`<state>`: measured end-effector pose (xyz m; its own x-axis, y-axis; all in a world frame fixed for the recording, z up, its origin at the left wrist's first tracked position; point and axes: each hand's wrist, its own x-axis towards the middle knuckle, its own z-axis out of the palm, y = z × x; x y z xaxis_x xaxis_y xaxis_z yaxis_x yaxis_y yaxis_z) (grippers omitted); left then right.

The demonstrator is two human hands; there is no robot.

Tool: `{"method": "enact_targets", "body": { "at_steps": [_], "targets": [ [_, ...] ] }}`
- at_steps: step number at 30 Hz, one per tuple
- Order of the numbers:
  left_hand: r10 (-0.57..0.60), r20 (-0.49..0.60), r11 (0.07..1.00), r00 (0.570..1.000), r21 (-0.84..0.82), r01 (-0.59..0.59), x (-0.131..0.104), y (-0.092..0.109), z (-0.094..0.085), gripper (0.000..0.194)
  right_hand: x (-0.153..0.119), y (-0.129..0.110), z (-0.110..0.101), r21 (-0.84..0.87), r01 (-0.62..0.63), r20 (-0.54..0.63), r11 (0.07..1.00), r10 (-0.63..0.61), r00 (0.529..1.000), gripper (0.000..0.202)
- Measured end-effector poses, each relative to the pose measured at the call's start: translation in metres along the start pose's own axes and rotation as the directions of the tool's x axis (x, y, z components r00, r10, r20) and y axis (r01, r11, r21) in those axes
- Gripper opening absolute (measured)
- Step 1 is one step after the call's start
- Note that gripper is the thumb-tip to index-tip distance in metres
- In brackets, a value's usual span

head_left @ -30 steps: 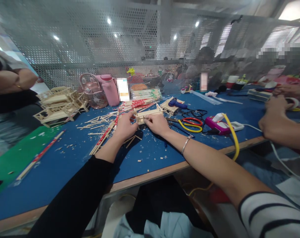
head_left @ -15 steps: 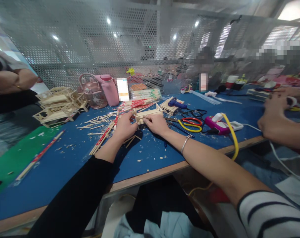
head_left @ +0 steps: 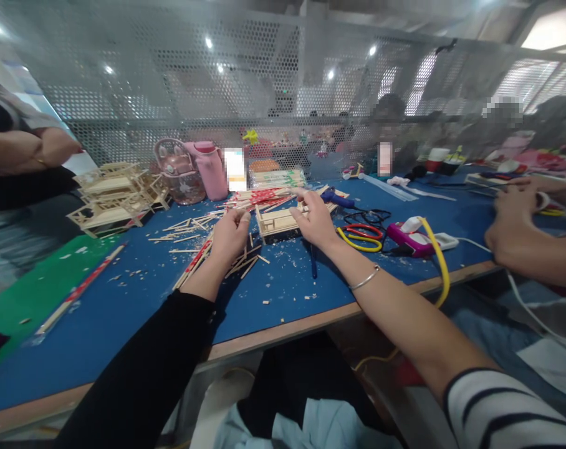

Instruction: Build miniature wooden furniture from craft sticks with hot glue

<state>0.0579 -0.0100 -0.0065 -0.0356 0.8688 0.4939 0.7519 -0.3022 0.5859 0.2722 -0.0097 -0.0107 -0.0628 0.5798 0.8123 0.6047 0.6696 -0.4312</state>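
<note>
We have a boxy, pale wooden frame (head_left: 277, 221) on the blue worktop (head_left: 264, 324). The fingers of our right hand (head_left: 319, 223) spread at its right end; those of our left hand (head_left: 230, 237) bunch beside its left, gripping or not we cannot tell.

Your left arm (head_left: 140, 368) reaches forward from the lower left, its black sleeve (head_left: 180, 315) ending short of the bare wrist. The left grip (head_left: 229, 242) has its fingers curled in toward the thumb; whether the tips meet is hard to see. Your right arm (head_left: 404, 318) angles in from the lower right, bare below a striped sleeve (head_left: 502, 405). The right grip (head_left: 319, 224) is palm down, thumb and index finger parted, well apart from the left.
</note>
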Motion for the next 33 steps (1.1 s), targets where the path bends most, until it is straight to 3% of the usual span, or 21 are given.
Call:
{"method": "enact_targets", "body": {
  "at_steps": [3,9,12,18,22,28,33],
  "targets": [
    [-0.054,0.035,0.999,0.998,0.007,0.053,0.002,-0.003,-0.004,0.048,0.000,0.002,0.005,0.026,0.017,-0.023,1.000,-0.016,1.000,0.030],
    [-0.064,-0.095,0.991,0.993,0.113,0.075,0.005,-0.005,-0.018,0.056,0.004,0.021,-0.004,0.088,-0.278,-0.139,0.956,0.288,0.947,0.016],
    [-0.043,-0.115,0.984,0.992,0.167,0.062,0.006,-0.004,-0.021,0.061,0.007,0.033,-0.009,0.110,-0.347,-0.196,0.931,0.363,0.911,0.014],
    [-0.010,-0.166,0.995,0.986,0.098,0.027,0.009,-0.005,-0.014,0.048,0.012,0.052,-0.011,0.172,-0.383,-0.295,0.907,0.419,0.859,0.019],
    [-0.068,-0.125,0.988,0.990,0.129,0.084,0.009,-0.002,-0.020,0.056,0.012,0.049,-0.009,0.188,-0.365,-0.276,0.912,0.406,0.871,0.020],
    [-0.254,-0.023,0.955,0.967,0.155,0.254,0.011,-0.002,-0.030,0.067,0.010,0.039,-0.008,0.221,-0.329,-0.234,0.918,0.377,0.896,0.021],
    [-0.113,0.129,0.993,0.985,-0.010,0.116,0.012,-0.001,-0.023,0.051,0.011,0.038,-0.008,0.222,-0.338,-0.228,0.914,0.386,0.894,0.021]
  ]
}}
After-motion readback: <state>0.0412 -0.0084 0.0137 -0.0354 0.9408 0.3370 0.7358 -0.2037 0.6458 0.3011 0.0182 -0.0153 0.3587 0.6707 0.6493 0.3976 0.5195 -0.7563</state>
